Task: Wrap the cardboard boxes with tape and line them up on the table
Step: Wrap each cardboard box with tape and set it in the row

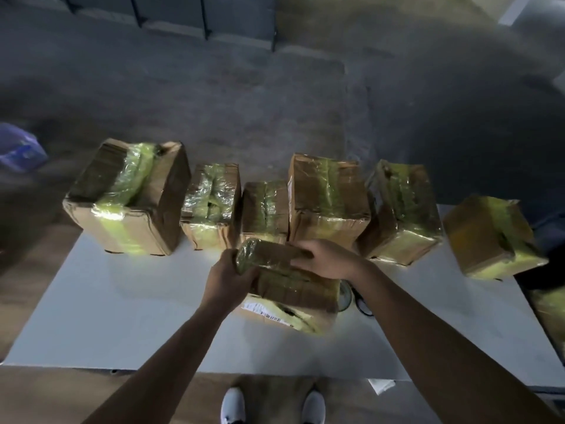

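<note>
A cardboard box (pixel 293 289) wrapped in yellow-green tape, with a white shipping label on its near face, sits at the middle of the white table (pixel 122 316). My left hand (pixel 229 276) grips its far-left corner. My right hand (pixel 324 258) lies over its far top edge with the fingers curled on it. Behind it, several taped boxes stand in a row along the table's far edge, from a large box (pixel 128 197) at the left to a tilted box (pixel 492 237) at the right. A roll of tape (pixel 347 296) peeks out to the right of the held box, mostly hidden.
A dark cord (pixel 363 304) lies by the roll. Another taped box (pixel 550 313) shows at the right edge, beyond the table. A blue-purple bag (pixel 18 151) lies on the floor at the far left. My white shoes (pixel 275 405) stand at the near table edge.
</note>
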A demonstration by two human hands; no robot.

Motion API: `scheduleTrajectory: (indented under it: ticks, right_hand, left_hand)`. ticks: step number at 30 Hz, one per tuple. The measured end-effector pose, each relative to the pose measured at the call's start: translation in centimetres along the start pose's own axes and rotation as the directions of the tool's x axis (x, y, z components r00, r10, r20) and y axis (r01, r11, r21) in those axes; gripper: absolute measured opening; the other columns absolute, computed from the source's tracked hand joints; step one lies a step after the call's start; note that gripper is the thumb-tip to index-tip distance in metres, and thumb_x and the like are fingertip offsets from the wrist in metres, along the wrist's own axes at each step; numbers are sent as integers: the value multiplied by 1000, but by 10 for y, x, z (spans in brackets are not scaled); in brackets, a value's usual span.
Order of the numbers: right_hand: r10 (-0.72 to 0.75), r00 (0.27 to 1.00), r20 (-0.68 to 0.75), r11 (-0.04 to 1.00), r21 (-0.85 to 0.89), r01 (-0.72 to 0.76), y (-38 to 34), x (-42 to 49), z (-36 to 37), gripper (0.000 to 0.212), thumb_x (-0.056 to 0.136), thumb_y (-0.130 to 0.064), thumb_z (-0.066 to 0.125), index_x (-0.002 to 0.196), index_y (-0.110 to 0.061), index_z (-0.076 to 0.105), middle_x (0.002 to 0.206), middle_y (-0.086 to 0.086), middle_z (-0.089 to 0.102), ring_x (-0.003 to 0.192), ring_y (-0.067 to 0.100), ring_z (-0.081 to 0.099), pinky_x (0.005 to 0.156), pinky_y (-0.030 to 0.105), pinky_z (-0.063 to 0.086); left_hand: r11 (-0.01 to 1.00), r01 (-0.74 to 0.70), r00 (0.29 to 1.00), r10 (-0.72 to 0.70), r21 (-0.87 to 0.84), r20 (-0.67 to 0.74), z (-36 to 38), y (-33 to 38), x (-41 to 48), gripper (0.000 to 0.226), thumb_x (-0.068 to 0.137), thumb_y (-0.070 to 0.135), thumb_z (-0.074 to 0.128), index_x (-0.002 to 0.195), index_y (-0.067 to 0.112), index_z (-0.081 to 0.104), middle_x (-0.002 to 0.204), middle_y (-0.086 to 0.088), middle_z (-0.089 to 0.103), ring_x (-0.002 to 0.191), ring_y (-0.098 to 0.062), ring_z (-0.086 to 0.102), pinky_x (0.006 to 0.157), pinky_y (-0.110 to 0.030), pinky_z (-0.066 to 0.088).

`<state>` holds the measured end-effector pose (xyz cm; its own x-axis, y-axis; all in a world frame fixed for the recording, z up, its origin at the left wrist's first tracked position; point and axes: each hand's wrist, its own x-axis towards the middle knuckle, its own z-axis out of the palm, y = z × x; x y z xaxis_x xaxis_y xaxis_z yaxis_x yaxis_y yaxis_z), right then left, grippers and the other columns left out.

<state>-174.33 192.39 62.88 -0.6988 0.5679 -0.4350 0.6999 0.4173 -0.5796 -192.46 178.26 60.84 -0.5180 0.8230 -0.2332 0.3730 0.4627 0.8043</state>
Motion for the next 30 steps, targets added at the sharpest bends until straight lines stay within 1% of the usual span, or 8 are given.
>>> scheduleTrajectory:
  ticks: [4, 14, 17, 19, 21, 24, 27, 30]
  right_hand:
    - [-51, 998, 45, 999, -14, 52, -13, 16, 6, 36, 93, -44, 59, 122, -24, 63, 107, -4, 66, 93, 14, 61, 77, 29, 48]
    - [-70, 997, -37, 988, -140, 64, -17, 21, 37, 31, 93, -51, 54, 101, -22, 62, 88, -3, 65, 80, 16, 62, 66, 33, 47]
    - [-69, 993, -98, 966, -254, 42, -7, 17, 52, 32, 90, -52, 59, 90, -20, 59, 76, -7, 59, 71, 12, 60, 53, 23, 34]
    - [-69, 981, -183, 968, -251, 22, 0, 16, 61, 36, 87, -56, 59, 93, -21, 60, 77, -8, 61, 70, 9, 59, 54, 22, 34]
    - [-64, 970, -235, 989, -141, 31, 7, 13, 66, 33, 87, -54, 61, 105, -26, 63, 83, -11, 63, 72, 7, 58, 56, 19, 35]
    - [40, 977, -211, 996, 83, -23, 16, 5, 70, 23, 93, -51, 55, 84, -30, 58, 69, -8, 60, 63, 6, 58, 53, 21, 36]
    - [149, 962, -228, 981, 160, -114, 30, -2, 67, 42, 96, -55, 44, 84, -20, 64, 67, 0, 62, 66, 14, 61, 58, 28, 41]
    - [186, 948, -257, 969, 209, -134, 48, -8, 62, 41, 97, -52, 43, 97, -21, 69, 79, -6, 65, 83, 19, 64, 66, 24, 45]
  left_hand:
    - [997, 74, 997, -74, -22, -16, -9, -17, -2, 42, 84, 29, 72, 117, 10, 55, 98, -7, 65, 86, -25, 63, 78, -43, 56]
    - [994, 91, 992, -96, -57, -88, -24, -47, -10, 44, 88, 23, 69, 125, 9, 50, 100, -3, 61, 86, -20, 59, 65, -31, 50]
    - [996, 86, 994, -86, -7, -74, -12, -52, -18, 43, 89, 19, 67, 126, 7, 47, 104, -8, 61, 92, -27, 60, 72, -36, 51]
    - [993, 36, 996, -27, 109, -82, -7, -49, -22, 47, 90, 18, 63, 132, 8, 43, 119, -15, 57, 109, -36, 56, 87, -47, 51]
    - [907, -135, 981, 180, 398, -78, -3, -45, -24, 58, 88, 18, 66, 140, 12, 41, 140, -19, 45, 128, -42, 42, 99, -57, 43]
    - [694, -473, 870, 467, 542, 160, 9, -38, -30, 54, 83, 29, 70, 134, 21, 55, 142, -12, 50, 135, -40, 39, 105, -67, 33]
    - [585, -528, 845, 435, 616, 311, 21, -39, -34, 53, 89, 55, 44, 133, 30, 58, 150, -8, 43, 142, -34, 32, 112, -69, 12]
    - [527, -530, 842, 419, 664, 340, 27, -41, -31, 55, 91, 55, 35, 129, 27, 62, 144, -13, 49, 137, -36, 40, 108, -72, 20]
